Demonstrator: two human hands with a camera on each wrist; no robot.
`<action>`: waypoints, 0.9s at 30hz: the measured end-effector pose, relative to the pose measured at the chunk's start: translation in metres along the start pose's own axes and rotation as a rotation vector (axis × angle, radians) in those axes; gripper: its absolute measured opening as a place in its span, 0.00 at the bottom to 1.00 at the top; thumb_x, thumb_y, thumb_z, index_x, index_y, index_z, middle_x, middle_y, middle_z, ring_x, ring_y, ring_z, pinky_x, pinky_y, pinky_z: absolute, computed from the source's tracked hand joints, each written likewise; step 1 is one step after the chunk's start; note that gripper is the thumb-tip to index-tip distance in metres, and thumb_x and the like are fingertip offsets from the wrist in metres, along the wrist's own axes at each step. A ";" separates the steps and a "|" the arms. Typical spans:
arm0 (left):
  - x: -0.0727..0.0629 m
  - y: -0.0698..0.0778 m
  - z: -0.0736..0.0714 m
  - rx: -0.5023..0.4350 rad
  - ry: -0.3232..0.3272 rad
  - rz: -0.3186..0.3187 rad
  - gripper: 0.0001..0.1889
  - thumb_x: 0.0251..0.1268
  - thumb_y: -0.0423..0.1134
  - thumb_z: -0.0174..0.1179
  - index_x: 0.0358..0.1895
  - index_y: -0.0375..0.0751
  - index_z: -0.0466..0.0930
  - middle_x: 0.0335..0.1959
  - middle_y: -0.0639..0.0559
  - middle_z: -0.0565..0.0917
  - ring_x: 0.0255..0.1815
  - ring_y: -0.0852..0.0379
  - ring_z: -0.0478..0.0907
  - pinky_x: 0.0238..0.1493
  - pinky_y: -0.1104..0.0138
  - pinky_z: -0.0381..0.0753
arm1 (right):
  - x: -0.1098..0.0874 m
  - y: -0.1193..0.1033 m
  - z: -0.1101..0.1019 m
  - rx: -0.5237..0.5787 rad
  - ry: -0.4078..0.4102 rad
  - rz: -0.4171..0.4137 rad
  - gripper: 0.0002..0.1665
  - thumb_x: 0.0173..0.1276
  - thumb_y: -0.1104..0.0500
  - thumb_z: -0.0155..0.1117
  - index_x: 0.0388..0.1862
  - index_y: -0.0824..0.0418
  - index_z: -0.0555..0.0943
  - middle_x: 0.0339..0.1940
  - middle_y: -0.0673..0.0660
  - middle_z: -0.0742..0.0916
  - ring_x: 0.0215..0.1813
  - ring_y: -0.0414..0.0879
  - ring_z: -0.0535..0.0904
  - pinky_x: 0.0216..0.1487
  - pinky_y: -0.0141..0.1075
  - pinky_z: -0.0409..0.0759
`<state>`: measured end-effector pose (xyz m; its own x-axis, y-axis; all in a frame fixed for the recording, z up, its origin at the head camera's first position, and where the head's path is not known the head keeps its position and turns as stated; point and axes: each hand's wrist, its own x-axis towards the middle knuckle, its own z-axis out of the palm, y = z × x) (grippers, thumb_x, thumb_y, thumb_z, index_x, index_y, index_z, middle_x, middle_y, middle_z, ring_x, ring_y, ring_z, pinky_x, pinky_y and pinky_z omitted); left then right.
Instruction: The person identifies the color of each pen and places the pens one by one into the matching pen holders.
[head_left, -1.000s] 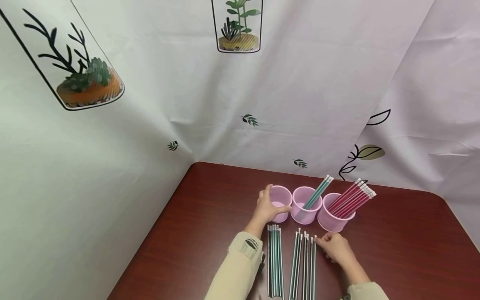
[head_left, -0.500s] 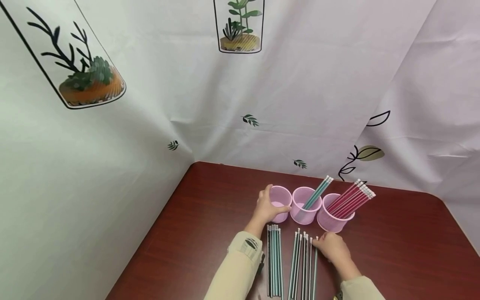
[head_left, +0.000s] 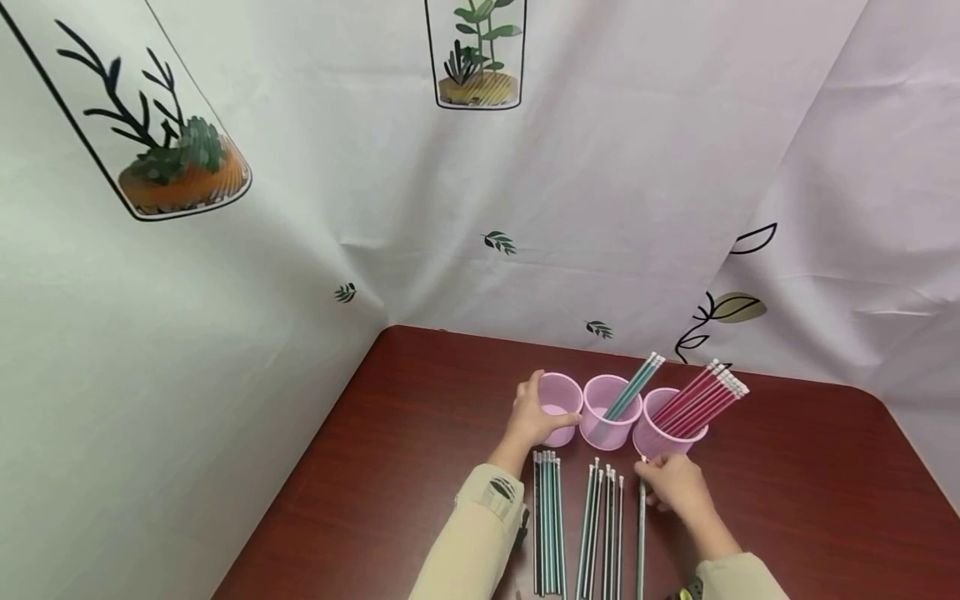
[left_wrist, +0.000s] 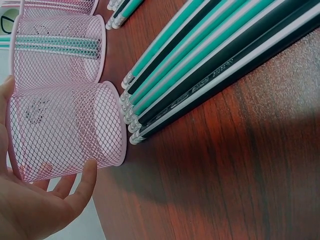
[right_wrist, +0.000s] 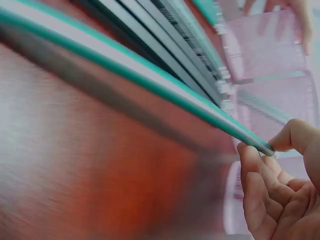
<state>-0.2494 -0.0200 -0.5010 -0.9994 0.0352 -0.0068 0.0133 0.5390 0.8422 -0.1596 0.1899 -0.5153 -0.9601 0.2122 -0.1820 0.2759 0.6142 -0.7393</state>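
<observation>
My left hand (head_left: 531,421) holds the leftmost pink mesh pen cup (left_wrist: 65,135), fingers at its far side and thumb across the near side. No pencils show inside that cup. With thumb and fingertips, my right hand (head_left: 678,486) pinches a green-and-white striped pencil (right_wrist: 150,80) close to its eraser end. In the right wrist view the pencil slants above the table with its shadow below. Left of it lies a row of green and black striped pencils (head_left: 603,533); another such row (head_left: 549,525) lies in front of the held cup.
The middle pink mesh cup (head_left: 607,434) holds a few green pencils (head_left: 636,385), eraser ends up. Beside it, the right cup (head_left: 663,443) holds several red pencils (head_left: 701,400) leaning right. All stand on a dark red-brown table (head_left: 420,400) before a white patterned cloth (head_left: 420,183).
My right hand has drawn one green striped pencil off the right end of the row, moving it right and slightly forward. The left hand stays on the cup.
</observation>
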 end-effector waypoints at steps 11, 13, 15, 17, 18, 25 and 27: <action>0.000 -0.001 0.000 -0.006 0.001 -0.001 0.55 0.31 0.51 0.78 0.69 0.51 0.57 0.61 0.40 0.64 0.56 0.41 0.68 0.49 0.50 0.74 | -0.007 -0.047 -0.035 0.054 -0.017 -0.099 0.10 0.57 0.59 0.61 0.27 0.66 0.74 0.13 0.53 0.79 0.16 0.45 0.76 0.18 0.38 0.78; 0.000 -0.001 0.000 -0.007 0.001 -0.001 0.55 0.31 0.51 0.78 0.69 0.51 0.57 0.61 0.41 0.64 0.56 0.41 0.68 0.49 0.50 0.74 | -0.005 -0.056 -0.044 0.078 0.001 -0.123 0.10 0.57 0.60 0.60 0.29 0.68 0.75 0.15 0.53 0.80 0.17 0.45 0.77 0.20 0.39 0.79; 0.001 -0.001 0.000 -0.009 0.002 0.000 0.54 0.31 0.50 0.78 0.69 0.51 0.57 0.61 0.41 0.65 0.56 0.41 0.68 0.49 0.50 0.74 | -0.002 -0.064 -0.054 0.101 0.036 -0.143 0.10 0.57 0.61 0.59 0.32 0.69 0.75 0.17 0.54 0.81 0.18 0.46 0.79 0.22 0.39 0.80; 0.001 -0.001 0.000 -0.008 0.003 -0.001 0.54 0.31 0.51 0.78 0.69 0.51 0.57 0.61 0.41 0.65 0.56 0.41 0.68 0.49 0.50 0.74 | 0.002 -0.073 -0.066 0.128 0.088 -0.169 0.11 0.59 0.61 0.58 0.35 0.70 0.74 0.19 0.55 0.82 0.20 0.46 0.80 0.23 0.38 0.80; 0.001 -0.001 0.000 -0.008 0.003 -0.004 0.54 0.31 0.51 0.78 0.69 0.52 0.57 0.61 0.41 0.65 0.55 0.41 0.68 0.48 0.50 0.75 | 0.004 -0.077 -0.072 0.124 0.127 -0.182 0.12 0.59 0.61 0.57 0.37 0.69 0.74 0.19 0.54 0.83 0.20 0.46 0.80 0.23 0.36 0.79; 0.001 -0.001 0.000 -0.008 0.000 -0.010 0.54 0.30 0.51 0.78 0.69 0.53 0.57 0.61 0.41 0.65 0.55 0.41 0.68 0.48 0.50 0.75 | 0.018 -0.111 -0.107 0.275 0.319 -0.249 0.13 0.61 0.61 0.56 0.41 0.67 0.71 0.18 0.36 0.81 0.19 0.34 0.78 0.21 0.28 0.78; 0.001 -0.001 0.001 -0.008 0.000 -0.006 0.54 0.30 0.51 0.78 0.69 0.52 0.57 0.61 0.41 0.65 0.55 0.41 0.68 0.48 0.50 0.75 | 0.022 -0.118 -0.112 0.321 0.329 -0.260 0.12 0.61 0.61 0.56 0.40 0.67 0.70 0.17 0.33 0.79 0.18 0.34 0.78 0.20 0.29 0.78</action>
<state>-0.2505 -0.0201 -0.5024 -0.9994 0.0315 -0.0121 0.0065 0.5327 0.8463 -0.2086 0.2067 -0.3594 -0.9159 0.3429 0.2086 -0.0464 0.4258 -0.9036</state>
